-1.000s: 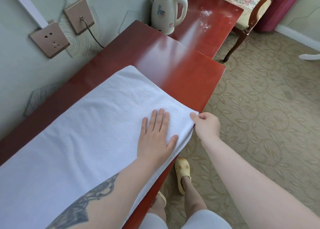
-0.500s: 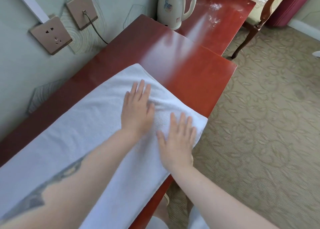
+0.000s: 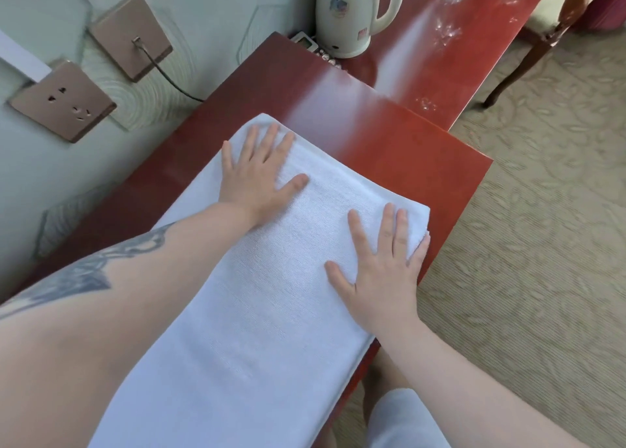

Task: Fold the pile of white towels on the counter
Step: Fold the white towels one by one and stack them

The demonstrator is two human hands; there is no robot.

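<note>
A long white towel (image 3: 264, 298) lies flat along the red wooden counter (image 3: 389, 135), reaching out of view at the bottom left. My left hand (image 3: 261, 173) presses flat on the towel's far end near the wall-side corner, fingers straight and spread. My right hand (image 3: 382, 264) presses flat near the towel's front right corner, fingers straight, by the counter's edge. Neither hand grips the cloth. My left forearm covers part of the towel's left side.
A cream electric kettle (image 3: 352, 10) stands at the far end where a second red surface (image 3: 450, 40) begins. Wall sockets (image 3: 61, 101) and a plugged cable (image 3: 162, 74) are on the left wall. A wooden chair (image 3: 555, 20) stands far right on patterned carpet (image 3: 542, 210).
My right hand let go of the towel's corner and laid flat on the cloth. Both hands slid outward toward the towel's far end, smoothing it.
</note>
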